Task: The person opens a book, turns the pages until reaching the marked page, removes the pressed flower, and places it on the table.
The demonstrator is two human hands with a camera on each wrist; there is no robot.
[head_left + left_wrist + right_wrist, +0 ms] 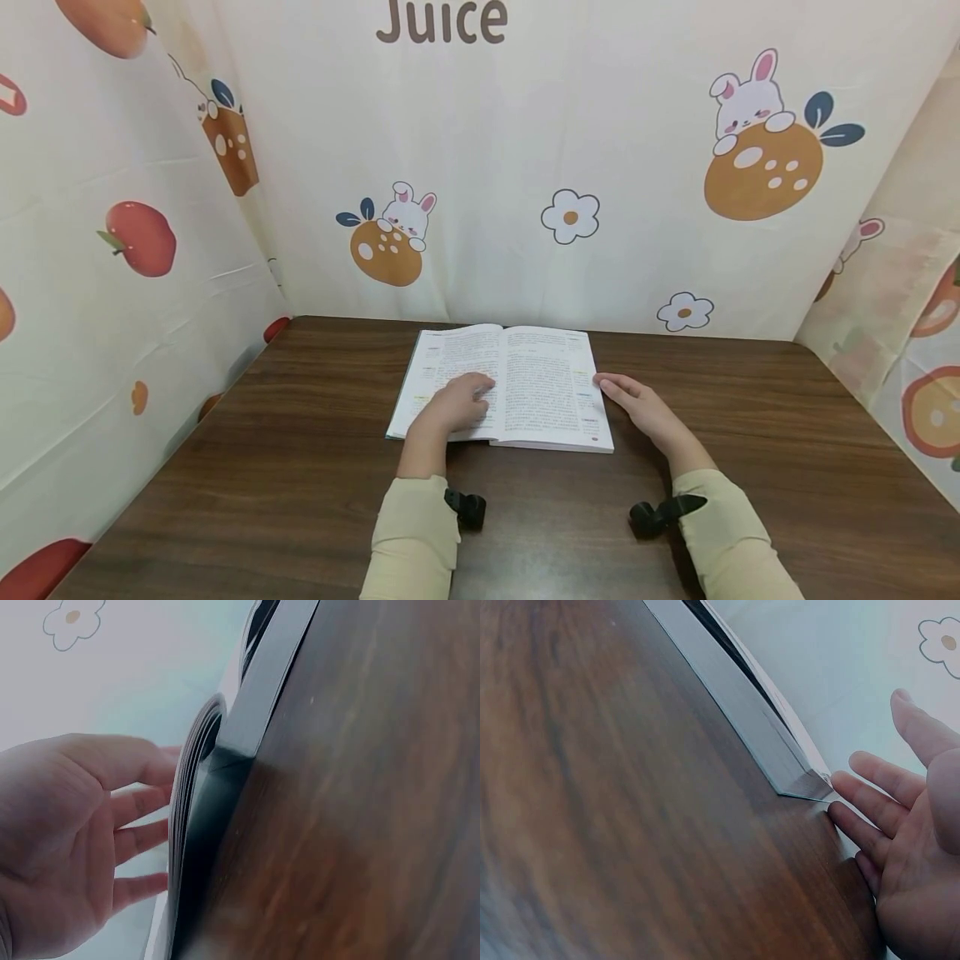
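An open book [538, 383] with printed text lies on the wooden table, a thick block of pages under its right half. On the left page, close to the fold, my left hand [457, 404] rests its fingertips. The left wrist view shows that hand [75, 832] with fingers spread, touching the curved stack of pages [196, 761]. My right hand [641, 408] is beside the book's right edge, fingertips right at it. From the right wrist, the fingers of this hand [900, 840] look extended beside the book's lower corner [799, 784], with the thumb raised.
Brown wood-grain table [300, 467] extends around the book. Behind it hangs a white curtain [487, 150] printed with rabbits, fruit and flowers, and similar cloth [67, 367] lines the left side. Black wrist cameras sit on both pale sleeves.
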